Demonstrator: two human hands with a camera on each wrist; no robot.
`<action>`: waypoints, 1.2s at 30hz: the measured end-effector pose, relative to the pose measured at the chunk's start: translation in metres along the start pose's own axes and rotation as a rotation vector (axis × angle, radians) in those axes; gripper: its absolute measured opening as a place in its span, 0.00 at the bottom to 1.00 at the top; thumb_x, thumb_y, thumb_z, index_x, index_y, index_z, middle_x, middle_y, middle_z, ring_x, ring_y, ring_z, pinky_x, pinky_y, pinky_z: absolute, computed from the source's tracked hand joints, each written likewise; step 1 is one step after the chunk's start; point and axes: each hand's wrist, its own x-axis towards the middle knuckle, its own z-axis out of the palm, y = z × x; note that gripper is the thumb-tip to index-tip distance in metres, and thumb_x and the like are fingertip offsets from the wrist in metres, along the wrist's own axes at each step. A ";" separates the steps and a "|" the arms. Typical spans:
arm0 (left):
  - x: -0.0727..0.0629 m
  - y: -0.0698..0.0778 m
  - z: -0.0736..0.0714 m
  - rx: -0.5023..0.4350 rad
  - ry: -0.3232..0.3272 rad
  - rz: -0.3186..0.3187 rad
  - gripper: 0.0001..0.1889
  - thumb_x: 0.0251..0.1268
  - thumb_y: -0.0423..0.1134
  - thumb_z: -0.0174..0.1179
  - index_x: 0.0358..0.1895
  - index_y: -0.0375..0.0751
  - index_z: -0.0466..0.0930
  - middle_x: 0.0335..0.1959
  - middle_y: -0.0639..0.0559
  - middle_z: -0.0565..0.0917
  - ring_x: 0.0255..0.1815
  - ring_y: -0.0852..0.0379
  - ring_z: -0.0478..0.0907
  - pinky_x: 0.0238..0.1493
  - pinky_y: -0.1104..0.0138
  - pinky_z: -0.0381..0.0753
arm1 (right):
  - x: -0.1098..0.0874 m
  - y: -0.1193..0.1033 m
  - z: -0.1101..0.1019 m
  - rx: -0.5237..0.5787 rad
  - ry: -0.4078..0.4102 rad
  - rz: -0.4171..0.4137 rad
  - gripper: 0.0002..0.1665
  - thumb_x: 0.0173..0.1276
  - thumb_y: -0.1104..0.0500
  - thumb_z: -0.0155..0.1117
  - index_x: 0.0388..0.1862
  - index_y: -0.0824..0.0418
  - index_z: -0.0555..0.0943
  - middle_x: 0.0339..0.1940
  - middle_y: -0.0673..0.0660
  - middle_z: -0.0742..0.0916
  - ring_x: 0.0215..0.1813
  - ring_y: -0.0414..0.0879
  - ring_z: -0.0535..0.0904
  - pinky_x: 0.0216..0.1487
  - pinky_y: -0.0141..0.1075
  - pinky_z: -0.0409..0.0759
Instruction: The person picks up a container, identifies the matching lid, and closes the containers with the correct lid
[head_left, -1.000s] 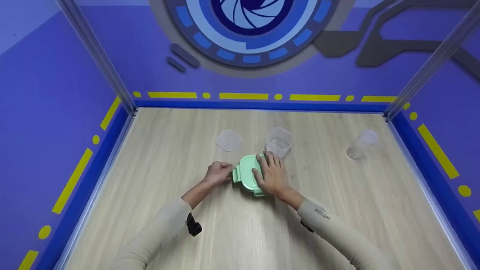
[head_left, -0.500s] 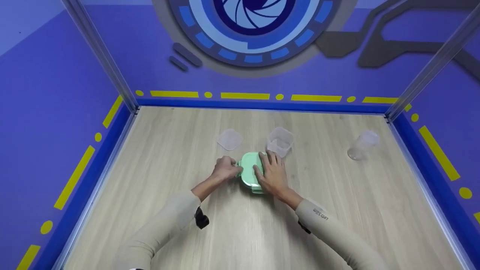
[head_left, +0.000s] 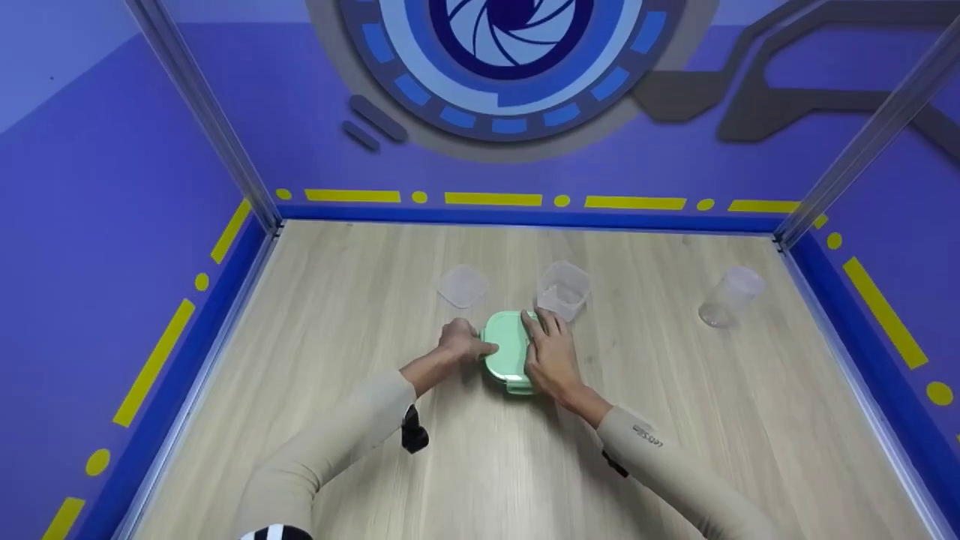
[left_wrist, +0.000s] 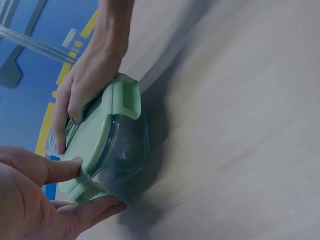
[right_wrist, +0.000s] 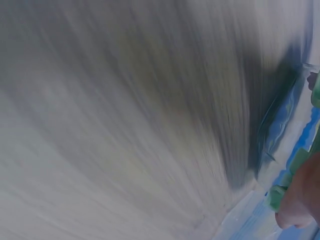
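A glass food container with a light green snap lid (head_left: pixel 507 337) rests on the table between both hands. At its left side my left hand (head_left: pixel 463 343) pinches a green latch (left_wrist: pixel 82 189), thumb on top of the lid's edge and fingers beneath the latch. My right hand (head_left: pixel 553 358) lies over the right part of the lid, fingers reaching toward the far side; the left wrist view shows its fingers pressed on the lid. The near-side latch (left_wrist: pixel 125 97) hangs down along the glass wall. Only part of the right hand (right_wrist: pixel 302 192) shows in the right wrist view, beside green plastic.
Behind the container stand a translucent square tub (head_left: pixel 564 292) and, to its left, a flat translucent lid (head_left: pixel 462 286). A clear cylindrical jar (head_left: pixel 730 298) is farther right on the wooden table (head_left: pixel 360 300). Blue printed panels (head_left: pixel 97 247) enclose the back and sides.
My left hand has moved right, closing in on the left latch, which now sits under its thumb and fingers. The right hand has shifted slightly toward the lid's right edge.
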 end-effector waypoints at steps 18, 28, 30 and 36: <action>0.002 -0.027 -0.004 -0.314 -0.156 -0.064 0.12 0.66 0.33 0.68 0.24 0.44 0.77 0.25 0.57 0.76 0.29 0.61 0.76 0.49 0.61 0.87 | -0.007 -0.009 0.011 0.003 -0.021 0.012 0.29 0.71 0.63 0.51 0.70 0.63 0.76 0.71 0.67 0.77 0.73 0.65 0.69 0.74 0.60 0.66; 0.007 -0.023 0.004 -0.310 -0.167 0.034 0.09 0.69 0.36 0.66 0.42 0.31 0.87 0.32 0.52 0.85 0.33 0.62 0.83 0.51 0.60 0.87 | -0.002 0.000 0.002 -0.031 -0.024 0.028 0.30 0.69 0.63 0.50 0.71 0.63 0.75 0.71 0.67 0.76 0.73 0.65 0.68 0.74 0.61 0.66; 0.008 -0.024 0.005 -0.320 -0.163 0.043 0.11 0.69 0.36 0.66 0.45 0.29 0.87 0.35 0.50 0.86 0.35 0.61 0.84 0.52 0.60 0.87 | -0.001 0.000 0.001 -0.027 -0.022 0.026 0.30 0.69 0.63 0.50 0.71 0.63 0.75 0.71 0.67 0.76 0.73 0.65 0.68 0.74 0.61 0.65; 0.008 -0.026 0.005 -0.330 -0.159 0.026 0.12 0.69 0.37 0.66 0.47 0.30 0.87 0.35 0.51 0.85 0.34 0.62 0.82 0.52 0.60 0.87 | -0.002 0.001 0.001 -0.010 -0.024 0.016 0.30 0.71 0.63 0.50 0.71 0.63 0.75 0.71 0.68 0.75 0.73 0.66 0.68 0.74 0.62 0.65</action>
